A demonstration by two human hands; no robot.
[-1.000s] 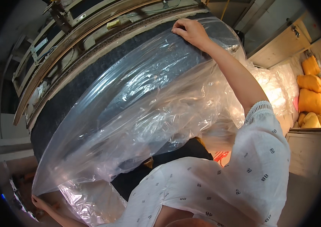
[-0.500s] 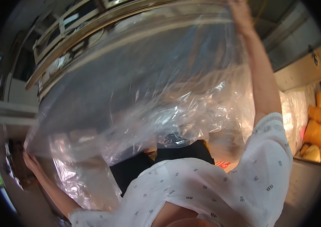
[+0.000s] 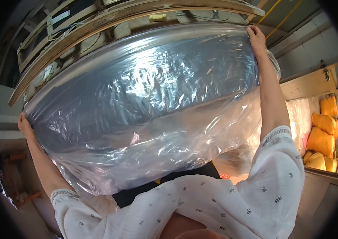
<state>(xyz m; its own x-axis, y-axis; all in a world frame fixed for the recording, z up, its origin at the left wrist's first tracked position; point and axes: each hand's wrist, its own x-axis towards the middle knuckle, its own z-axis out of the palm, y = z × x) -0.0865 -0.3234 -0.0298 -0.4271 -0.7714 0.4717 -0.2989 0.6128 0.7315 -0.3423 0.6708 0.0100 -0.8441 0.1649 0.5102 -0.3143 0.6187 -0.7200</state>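
Observation:
A wide sheet of clear plastic film [image 3: 169, 119] stretches between my two hands, shiny and wrinkled, over a dark blue surface. My left hand [image 3: 24, 124] pinches its far left corner, with the arm reaching out to the side. At the far right corner, my right hand [image 3: 256, 38] grips the film's edge between thumb and fingers. The far edge runs fairly taut from hand to hand. Toward my body the near part hangs loose in folds, close to my dark trousers [image 3: 133, 195].
A long wooden rail [image 3: 137, 16] runs along the far side, with a small yellow block [image 3: 158, 18] and thin wires beside it. Stacked orange bundles [image 3: 320, 141] lie at the right, near a pale wooden board [image 3: 310, 85]. Brown items [image 3: 13, 171] are at the left.
The film has come down and spread flatter over the dark surface. My right hand has moved lower and nearer; my left hand has risen toward the far left corner.

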